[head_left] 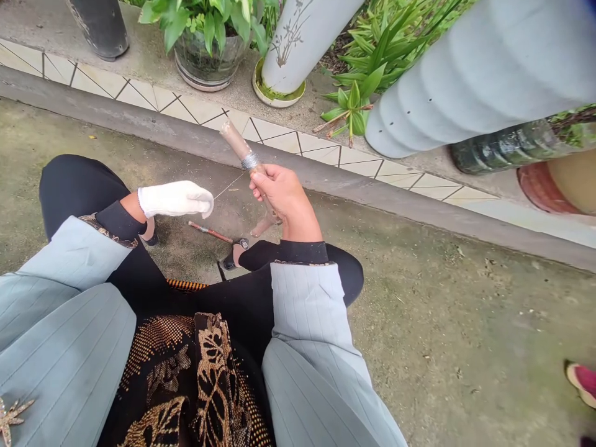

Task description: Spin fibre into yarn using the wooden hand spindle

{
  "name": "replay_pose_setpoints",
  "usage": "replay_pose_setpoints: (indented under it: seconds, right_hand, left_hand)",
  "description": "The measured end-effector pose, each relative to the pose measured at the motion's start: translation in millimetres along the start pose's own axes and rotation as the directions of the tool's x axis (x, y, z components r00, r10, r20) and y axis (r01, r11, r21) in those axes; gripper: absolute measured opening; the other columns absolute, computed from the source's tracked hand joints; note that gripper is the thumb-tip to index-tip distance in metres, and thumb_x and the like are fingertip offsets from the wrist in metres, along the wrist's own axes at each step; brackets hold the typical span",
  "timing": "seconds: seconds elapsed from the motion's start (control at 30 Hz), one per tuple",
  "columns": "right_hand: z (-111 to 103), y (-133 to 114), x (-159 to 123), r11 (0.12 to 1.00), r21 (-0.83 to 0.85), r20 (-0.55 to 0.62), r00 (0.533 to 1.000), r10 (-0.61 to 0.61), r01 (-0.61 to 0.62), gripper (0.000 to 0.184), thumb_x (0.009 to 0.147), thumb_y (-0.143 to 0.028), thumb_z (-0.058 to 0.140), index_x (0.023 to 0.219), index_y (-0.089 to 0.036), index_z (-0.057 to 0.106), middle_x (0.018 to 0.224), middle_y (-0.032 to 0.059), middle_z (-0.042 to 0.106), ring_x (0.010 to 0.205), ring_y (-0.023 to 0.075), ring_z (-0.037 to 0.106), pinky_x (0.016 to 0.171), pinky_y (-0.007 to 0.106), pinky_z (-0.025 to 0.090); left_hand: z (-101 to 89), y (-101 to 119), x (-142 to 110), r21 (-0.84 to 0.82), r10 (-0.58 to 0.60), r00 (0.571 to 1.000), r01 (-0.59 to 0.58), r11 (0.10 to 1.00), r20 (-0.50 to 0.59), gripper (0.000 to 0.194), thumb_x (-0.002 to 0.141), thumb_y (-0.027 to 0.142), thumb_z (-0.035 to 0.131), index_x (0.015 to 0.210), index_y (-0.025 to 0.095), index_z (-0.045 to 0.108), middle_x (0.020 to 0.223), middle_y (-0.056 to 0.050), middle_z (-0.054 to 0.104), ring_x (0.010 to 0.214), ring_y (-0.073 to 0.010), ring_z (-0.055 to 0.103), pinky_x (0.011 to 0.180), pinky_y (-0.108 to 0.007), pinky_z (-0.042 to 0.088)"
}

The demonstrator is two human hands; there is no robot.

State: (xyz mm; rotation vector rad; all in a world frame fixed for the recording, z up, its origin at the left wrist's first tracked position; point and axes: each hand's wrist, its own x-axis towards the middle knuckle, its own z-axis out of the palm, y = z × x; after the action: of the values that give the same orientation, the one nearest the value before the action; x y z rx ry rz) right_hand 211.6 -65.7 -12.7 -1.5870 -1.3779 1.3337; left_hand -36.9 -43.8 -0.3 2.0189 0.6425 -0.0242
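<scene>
My right hand [279, 195] is closed around a pale wooden handle [238, 146] with a metal band, tilted up and to the left. Its lower end shows below my fist. My left hand [176, 198] wears a white glove; its fingers are bunched together and point right, toward the handle. A thin light strand runs between the glove's fingertips and the handle, though I cannot tell what the glove pinches. On the ground below lies a thin reddish rod [210, 232], beside my dark shoe [231, 257].
A tiled kerb [326, 152] runs across behind my hands. On it stand a potted plant [207, 46], a dark pot [100, 28] and pale grey columns [484, 74]. Rough concrete ground [465, 323] spreads to the right. A pink shoe [582, 382] shows at the right edge.
</scene>
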Motion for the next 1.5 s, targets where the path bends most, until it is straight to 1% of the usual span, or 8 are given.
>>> replay_pose_setpoints:
  seconds: [0.2,0.4,0.6,0.7,0.87,1.03,1.27,1.5]
  right_hand:
    - [15.0,5.4,3.4,0.819,-0.574,0.004,1.0,0.019,-0.013,0.018,0.086,-0.031,0.06,0.096,-0.017,0.065,0.079,0.0044,0.065,0.069,0.0171,0.057,0.065,0.029,0.04]
    - [27.2,4.2,-0.3,0.624,-0.766,0.272,0.957,0.103,0.151,0.017,0.086,-0.03,0.06,0.095,-0.017,0.068,0.09,0.008,0.067,0.077,0.0188,0.055,0.063,0.029,0.032]
    - [20.5,-4.8,-10.2,0.794,-0.548,0.682,0.69,0.243,0.262,0.013,0.082,-0.029,0.062,0.088,-0.019,0.068,0.074,0.0002,0.062,0.066,0.0125,0.051,0.06,0.025,0.033]
    - [9.7,-15.7,-19.7,0.933,-0.283,0.81,0.576,0.109,0.222,0.021,0.08,-0.035,0.065,0.092,-0.019,0.068,0.072,-0.0018,0.06,0.063,0.011,0.051,0.059,0.024,0.036]
    - [-11.6,-23.2,-25.2,0.957,0.179,0.227,0.937,-0.266,0.228,0.036,0.083,-0.054,0.063,0.091,-0.019,0.061,0.073,-0.0008,0.056,0.057,0.0085,0.047,0.054,0.023,0.04]
    - [-17.7,-3.6,-5.7,0.988,0.077,-0.171,0.978,-0.122,0.137,0.036,0.088,-0.055,0.056,0.087,-0.02,0.058,0.073,0.0012,0.056,0.058,0.0108,0.051,0.055,0.025,0.045]
    - [-1.0,8.2,6.4,0.728,-0.68,-0.103,0.994,0.032,-0.094,0.02,0.086,-0.033,0.062,0.096,-0.017,0.066,0.086,0.0099,0.066,0.082,0.0235,0.059,0.073,0.035,0.045]
    - [16.4,-3.7,-3.2,0.575,-0.815,0.211,0.96,0.186,0.068,0.022,0.088,-0.03,0.058,0.102,-0.017,0.068,0.095,0.01,0.068,0.082,0.0202,0.058,0.067,0.03,0.037]
  left_hand:
    - [2.2,-2.4,0.8,0.01,0.012,0.999,-0.012,1.0,0.037,0.029,0.088,0.033,0.045,0.083,0.015,0.067,0.079,-0.001,0.066,0.066,-0.009,0.053,0.067,-0.02,0.04]
    - [2.2,-6.2,0.2,0.027,0.046,0.997,-0.044,0.999,-0.064,0.03,0.087,0.035,0.047,0.08,0.015,0.069,0.078,-0.001,0.066,0.07,-0.0109,0.056,0.071,-0.021,0.041]
    - [-3.6,-8.7,-1.1,0.014,0.028,0.992,-0.026,1.0,-0.12,0.026,0.086,0.033,0.049,0.078,0.014,0.066,0.073,0.0,0.064,0.068,-0.0108,0.055,0.071,-0.022,0.042]
    - [-4.1,-8.6,0.0,-0.082,0.015,0.988,-0.028,0.996,-0.155,0.025,0.085,0.035,0.052,0.078,0.014,0.065,0.075,-0.002,0.065,0.069,-0.0116,0.056,0.07,-0.023,0.043]
    - [1.9,-10.0,4.8,-0.171,-0.03,0.979,-0.005,0.985,-0.2,0.032,0.089,0.04,0.049,0.082,0.013,0.065,0.072,-0.003,0.062,0.055,-0.0086,0.046,0.053,-0.021,0.037]
    - [4.6,-4.1,4.7,-0.137,0.02,0.999,-0.024,0.99,-0.025,0.029,0.09,0.037,0.05,0.08,0.014,0.066,0.07,-0.003,0.063,0.055,-0.0076,0.049,0.055,-0.02,0.038]
    - [-3.1,3.0,-2.7,-0.168,0.05,0.995,-0.064,0.984,-0.089,0.032,0.088,0.04,0.051,0.081,0.015,0.069,0.071,-0.004,0.064,0.057,-0.0091,0.052,0.058,-0.022,0.04]
    - [-6.7,-0.9,-5.5,-0.159,-0.046,0.965,0.004,0.987,-0.26,0.028,0.086,0.036,0.053,0.084,0.012,0.068,0.078,-0.005,0.068,0.065,-0.0103,0.056,0.063,-0.021,0.042]
